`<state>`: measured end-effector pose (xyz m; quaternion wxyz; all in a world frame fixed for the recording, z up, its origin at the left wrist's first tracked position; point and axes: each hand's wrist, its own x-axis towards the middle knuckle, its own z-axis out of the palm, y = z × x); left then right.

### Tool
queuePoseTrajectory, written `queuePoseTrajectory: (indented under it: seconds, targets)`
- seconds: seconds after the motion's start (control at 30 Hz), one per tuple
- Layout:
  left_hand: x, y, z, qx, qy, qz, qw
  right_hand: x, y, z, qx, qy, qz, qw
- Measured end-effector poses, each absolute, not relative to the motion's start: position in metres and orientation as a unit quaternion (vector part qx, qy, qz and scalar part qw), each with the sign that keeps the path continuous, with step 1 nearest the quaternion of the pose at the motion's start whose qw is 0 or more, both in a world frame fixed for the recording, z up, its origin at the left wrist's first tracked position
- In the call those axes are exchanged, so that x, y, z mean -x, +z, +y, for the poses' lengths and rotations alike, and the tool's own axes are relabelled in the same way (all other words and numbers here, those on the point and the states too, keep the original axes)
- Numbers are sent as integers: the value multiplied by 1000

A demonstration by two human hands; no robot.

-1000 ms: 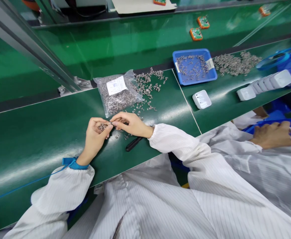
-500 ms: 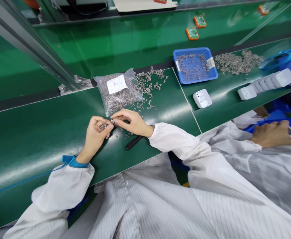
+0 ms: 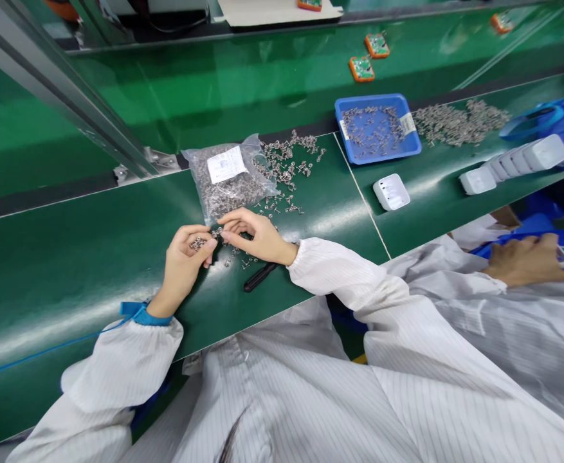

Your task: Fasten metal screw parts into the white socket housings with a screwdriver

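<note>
Small metal parts (image 3: 197, 244) lie in my left hand (image 3: 185, 256), whose fingers curl round them; a blue strap circles that wrist. Close by on the right, my right hand (image 3: 253, 236) has its thumb and fingertips bent together at a few more small metal parts (image 3: 217, 234). Behind both hands lies a clear plastic bag (image 3: 228, 186) full of such parts, with a white label. Loose metal parts (image 3: 286, 161) are scattered to the right of the bag. A black-handled tool (image 3: 259, 277) rests below my right hand.
A blue tray (image 3: 377, 157) holds loose metal parts, with another heap (image 3: 460, 122) to its right. One white case (image 3: 391, 192) and a row of white cases (image 3: 523, 164) stand at the right. Another person's hand (image 3: 525, 260) is at the right edge. A metal post (image 3: 64, 90) rises at left.
My right hand has moved slightly away from my left fingertips, and small parts now show between them. On the green surface behind, the orange-edged boards have shifted left.
</note>
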<state>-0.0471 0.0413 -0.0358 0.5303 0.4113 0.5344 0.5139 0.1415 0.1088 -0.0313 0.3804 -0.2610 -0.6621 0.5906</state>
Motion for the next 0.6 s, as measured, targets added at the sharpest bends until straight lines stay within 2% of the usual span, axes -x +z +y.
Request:
queuePoseTrajectory:
  seconds: [0.33,0.6]
  targets:
    - [45,-30,43,-363,514,540,558,-141,-32,108,260,604,-655,371]
    - [45,-33,42,-376,499,542,562,-140,-34,107,278,568,-682,366]
